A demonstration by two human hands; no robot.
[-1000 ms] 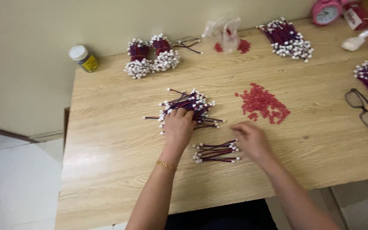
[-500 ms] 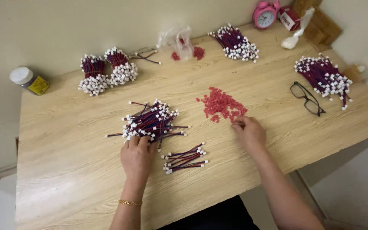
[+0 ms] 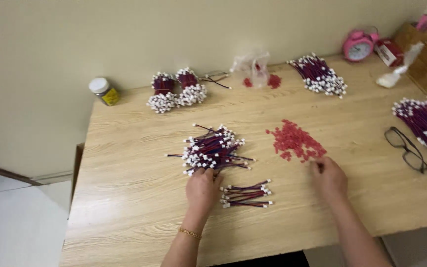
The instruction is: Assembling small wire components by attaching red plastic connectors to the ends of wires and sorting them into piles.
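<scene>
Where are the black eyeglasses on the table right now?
In the head view, the eyeglasses lie near the table's right edge, just below a wire bundle and right of the red pieces.

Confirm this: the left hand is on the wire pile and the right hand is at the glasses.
Not quite. In the head view the left hand is on the wire pile, but the right hand is at the red pieces; the glasses lie apart, untouched.

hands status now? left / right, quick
Left hand: fingertips on the near edge of the loose wire pile; grip cannot be told.
Right hand: fingertips at the red connector pile; whether it holds a piece cannot be told.
</scene>
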